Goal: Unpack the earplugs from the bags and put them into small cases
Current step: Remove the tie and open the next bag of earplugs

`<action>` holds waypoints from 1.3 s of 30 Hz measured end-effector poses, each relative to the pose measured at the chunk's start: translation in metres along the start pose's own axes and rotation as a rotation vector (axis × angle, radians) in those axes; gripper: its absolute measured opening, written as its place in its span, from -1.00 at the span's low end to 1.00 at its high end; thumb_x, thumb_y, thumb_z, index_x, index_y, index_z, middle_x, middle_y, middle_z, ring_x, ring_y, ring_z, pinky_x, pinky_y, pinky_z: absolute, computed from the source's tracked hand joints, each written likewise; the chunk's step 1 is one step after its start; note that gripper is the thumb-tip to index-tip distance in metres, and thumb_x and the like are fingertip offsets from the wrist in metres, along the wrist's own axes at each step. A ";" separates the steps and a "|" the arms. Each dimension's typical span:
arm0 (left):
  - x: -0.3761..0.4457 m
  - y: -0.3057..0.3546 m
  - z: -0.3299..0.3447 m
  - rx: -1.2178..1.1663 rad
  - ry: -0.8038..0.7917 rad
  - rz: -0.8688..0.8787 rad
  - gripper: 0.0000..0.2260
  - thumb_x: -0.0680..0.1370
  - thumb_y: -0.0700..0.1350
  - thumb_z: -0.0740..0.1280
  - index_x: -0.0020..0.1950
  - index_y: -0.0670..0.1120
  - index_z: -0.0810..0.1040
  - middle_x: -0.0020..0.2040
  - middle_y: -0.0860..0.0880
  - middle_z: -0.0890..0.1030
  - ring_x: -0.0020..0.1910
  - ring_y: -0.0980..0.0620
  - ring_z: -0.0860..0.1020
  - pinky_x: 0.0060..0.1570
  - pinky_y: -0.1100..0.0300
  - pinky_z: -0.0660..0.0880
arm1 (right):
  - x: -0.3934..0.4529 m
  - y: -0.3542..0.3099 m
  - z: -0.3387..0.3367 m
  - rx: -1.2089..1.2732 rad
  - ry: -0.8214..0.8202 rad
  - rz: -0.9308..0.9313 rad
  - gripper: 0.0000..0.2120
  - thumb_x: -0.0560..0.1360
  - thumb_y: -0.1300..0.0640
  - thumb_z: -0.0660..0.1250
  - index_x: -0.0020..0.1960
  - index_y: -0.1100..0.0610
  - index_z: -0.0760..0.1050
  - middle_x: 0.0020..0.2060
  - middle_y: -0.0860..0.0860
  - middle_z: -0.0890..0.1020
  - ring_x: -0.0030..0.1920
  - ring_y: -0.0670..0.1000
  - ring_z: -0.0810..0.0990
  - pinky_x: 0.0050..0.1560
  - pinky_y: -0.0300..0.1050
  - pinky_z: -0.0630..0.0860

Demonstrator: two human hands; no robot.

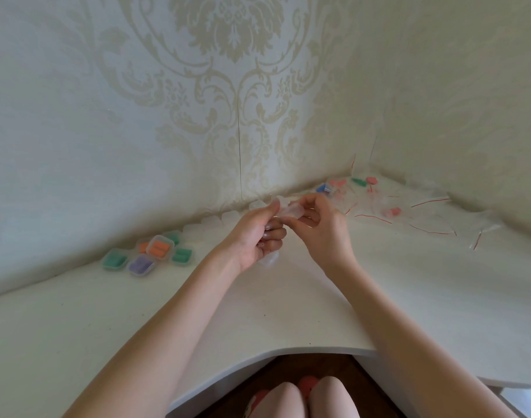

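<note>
i see both hands raised over the worktop (258, 321) centre. left hand (255, 236) and right hand (318, 224) together pinch a small clear bag (289, 211) between fingertips, left fingers curled under it. i cannot tell whether an earplug is inside; the film is blurred.

a clear case (268, 260) lies on the worktop just below the left hand. filled cases (151, 251) sit at 9 o'clock of the hands, showing orange, green and purple plugs. unopened bags (387, 206) with red seal strips lie scattered at 2 o'clock, holding pink, green and blue plugs.

handling judgement: bag is very light, limp, slippery film; best gripped at the two lips beside the seal strip and pulled apart. foam plugs are soft and squash easily, so a gentle pinch at mid-body. cases are light, stiff and likely to skid, so steady one when loading.
</note>
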State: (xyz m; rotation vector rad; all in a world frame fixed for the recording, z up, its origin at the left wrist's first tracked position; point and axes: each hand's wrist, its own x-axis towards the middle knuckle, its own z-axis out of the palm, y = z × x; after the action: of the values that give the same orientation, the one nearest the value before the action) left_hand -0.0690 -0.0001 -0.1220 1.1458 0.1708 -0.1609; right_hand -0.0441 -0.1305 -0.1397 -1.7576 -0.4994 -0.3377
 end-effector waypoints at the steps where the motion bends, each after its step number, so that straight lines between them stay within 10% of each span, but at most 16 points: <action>1: 0.000 0.000 0.001 -0.003 0.012 0.000 -0.70 0.63 0.01 0.18 -0.26 -0.09 0.33 -0.51 0.07 0.18 -0.61 0.19 0.13 -0.64 0.36 0.05 | -0.001 -0.001 0.001 0.012 0.003 0.002 -0.70 0.37 0.23 0.52 -0.02 0.22 0.45 -0.10 0.10 0.65 -0.12 -0.08 0.63 -0.12 -0.41 0.49; 7: -0.001 0.003 0.001 -0.154 0.085 0.052 -0.75 0.66 -0.01 0.13 -0.17 -0.09 0.37 -0.50 0.07 0.20 -0.60 0.16 0.13 -0.63 0.34 0.04 | -0.002 0.001 -0.004 -0.202 0.018 -0.154 -0.79 0.41 0.22 0.47 -0.16 0.04 0.44 -0.09 -0.04 0.59 -0.12 -0.01 0.53 -0.14 -0.43 0.38; 13: -0.005 -0.002 -0.002 0.479 0.197 0.295 -0.83 0.60 -0.19 0.06 0.07 -0.15 0.42 -0.49 0.07 0.26 -0.57 0.13 0.21 -0.56 0.28 0.11 | 0.000 0.010 -0.007 -0.415 0.084 -0.161 -0.86 0.44 0.28 0.38 -0.07 0.07 0.53 -0.13 -0.11 0.45 -0.21 -0.08 0.39 -0.24 -0.14 0.41; 23: -0.007 0.001 -0.001 0.180 0.024 0.089 -0.86 0.57 -0.28 0.07 0.06 -0.06 0.27 -0.48 0.07 0.20 -0.58 0.16 0.11 -0.56 0.32 -0.01 | 0.000 -0.014 -0.008 0.335 -0.020 0.173 -0.71 0.56 0.35 0.17 0.14 0.08 0.55 -0.11 0.03 0.58 -0.03 -0.01 0.62 -0.02 -0.16 0.60; 29: -0.013 0.002 0.003 0.398 -0.180 0.039 -0.91 0.60 -0.18 0.12 -0.09 -0.04 0.31 -0.47 0.05 0.16 -0.57 0.15 0.09 -0.56 0.39 -0.02 | 0.005 -0.013 -0.016 0.602 0.092 0.291 -0.84 0.53 0.30 0.32 0.09 0.13 0.50 -0.28 0.07 0.66 -0.23 0.01 0.65 -0.10 -0.19 0.60; 39: -0.011 0.001 0.005 0.462 -0.103 -0.005 -0.64 0.59 0.10 0.14 -0.36 0.00 0.33 -0.43 0.06 0.15 -0.52 0.12 0.08 -0.54 0.30 -0.04 | 0.003 -0.012 -0.014 0.454 0.023 0.291 -0.91 0.53 0.27 0.33 0.01 0.23 0.58 -0.21 0.10 0.70 -0.18 0.06 0.69 -0.11 -0.15 0.61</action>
State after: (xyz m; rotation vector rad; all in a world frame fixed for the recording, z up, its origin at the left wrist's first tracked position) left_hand -0.0796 -0.0043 -0.1166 1.5923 0.0441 -0.2731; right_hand -0.0474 -0.1409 -0.1251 -1.3562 -0.2696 -0.0314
